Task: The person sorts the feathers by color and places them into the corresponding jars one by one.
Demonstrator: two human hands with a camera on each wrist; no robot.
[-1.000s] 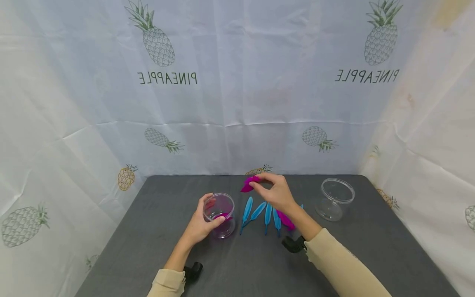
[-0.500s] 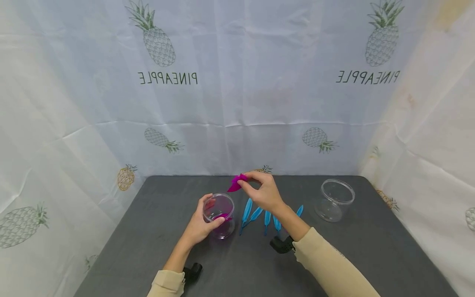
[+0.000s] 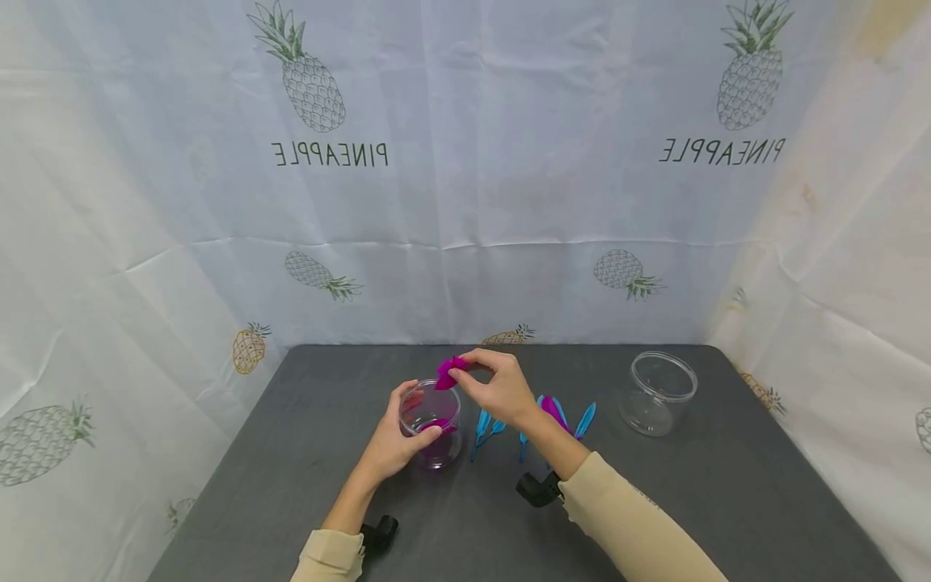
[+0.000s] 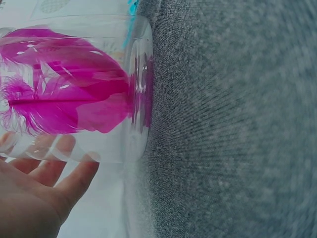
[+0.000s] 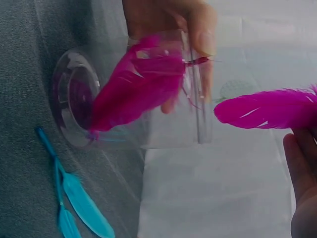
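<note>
Feather point(image 3: 447, 375) above clear jar point(image 3: 445, 449)
Your fingers clamp both: right hand point(image 3: 503, 391) on feather, left hand point(image 3: 389, 440) round jar; another jar point(image 3: 657, 396) near the surface's point(image 3: 735, 485) far right corner.

Feathers point(image 3: 585, 420) lie on the table point(image 3: 291, 453) between the left jar point(image 3: 440, 457) (more feathers point(image 5: 136, 87) inside) and the right jar point(image 3: 646, 414)

Holds in bare left hand point(image 4: 42, 198) a clear cylindrical plastic jar point(image 4: 115, 145) containing wispy magenta feathers point(image 4: 74, 101), base facing grey textured tabletop point(image 4: 233, 119).
</note>
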